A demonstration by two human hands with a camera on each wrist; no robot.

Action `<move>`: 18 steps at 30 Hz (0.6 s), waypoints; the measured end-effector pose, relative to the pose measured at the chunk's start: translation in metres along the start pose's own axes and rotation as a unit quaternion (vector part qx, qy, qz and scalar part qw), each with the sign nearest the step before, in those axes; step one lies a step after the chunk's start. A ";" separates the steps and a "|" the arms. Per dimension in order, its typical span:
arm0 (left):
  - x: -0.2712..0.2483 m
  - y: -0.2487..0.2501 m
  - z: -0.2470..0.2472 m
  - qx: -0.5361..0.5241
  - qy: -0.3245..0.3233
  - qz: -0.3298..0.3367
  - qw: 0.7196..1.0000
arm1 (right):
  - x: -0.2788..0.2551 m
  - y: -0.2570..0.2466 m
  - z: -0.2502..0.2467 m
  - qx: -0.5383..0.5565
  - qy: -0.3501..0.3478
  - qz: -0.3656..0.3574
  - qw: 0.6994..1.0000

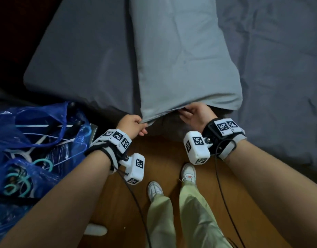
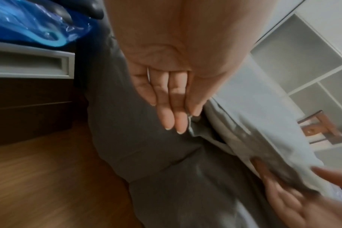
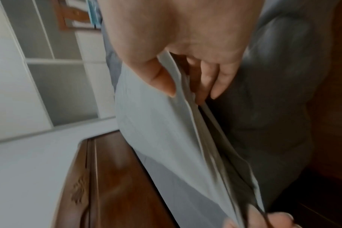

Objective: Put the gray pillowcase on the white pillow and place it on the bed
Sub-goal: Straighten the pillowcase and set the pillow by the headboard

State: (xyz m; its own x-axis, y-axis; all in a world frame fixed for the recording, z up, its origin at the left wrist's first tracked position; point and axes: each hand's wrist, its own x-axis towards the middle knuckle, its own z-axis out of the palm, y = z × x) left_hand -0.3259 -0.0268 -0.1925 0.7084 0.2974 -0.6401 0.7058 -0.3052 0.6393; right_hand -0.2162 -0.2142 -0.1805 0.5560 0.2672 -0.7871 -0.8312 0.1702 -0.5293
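The gray pillowcase (image 1: 181, 59) lies lengthwise on the bed (image 1: 279, 68), plump and filled, with its open end at the near edge. The white pillow itself does not show. My left hand (image 1: 136, 125) pinches the left corner of the open hem; in the left wrist view the left hand (image 2: 185, 120) has that corner at its fingertips. My right hand (image 1: 189, 113) holds the hem near the middle of the opening. The right wrist view shows the right hand (image 3: 189, 86) with the thumb on top of the pillowcase (image 3: 156, 131) and the fingers tucked under the hem layers.
A dark gray pillow (image 1: 79, 59) lies to the left of the pillowcase. A blue plastic bag (image 1: 29, 149) with several hangers sits at the left. My feet (image 1: 189, 171) stand on the wooden floor (image 1: 163, 154). White shelving (image 2: 302, 61) stands beyond the bed.
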 end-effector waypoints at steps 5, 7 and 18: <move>0.007 0.012 0.002 0.076 0.050 -0.030 0.995 | 0.002 -0.029 -0.047 0.095 0.088 -0.005 0.992; 0.011 0.016 0.004 0.004 0.092 -0.062 0.994 | -0.001 -0.039 -0.059 0.082 0.129 -0.005 0.988; 0.021 0.031 0.024 -0.093 0.081 -0.098 0.988 | -0.008 -0.001 -0.133 -0.052 0.214 0.019 0.975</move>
State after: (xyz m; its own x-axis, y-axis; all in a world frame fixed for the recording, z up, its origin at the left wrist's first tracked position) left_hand -0.2895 -0.0518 -0.1969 0.5388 0.4800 -0.6923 0.8078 -0.0613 0.5863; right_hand -0.2186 -0.3425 -0.2152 0.4959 -0.1536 -0.8547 -0.8581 0.0648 -0.5094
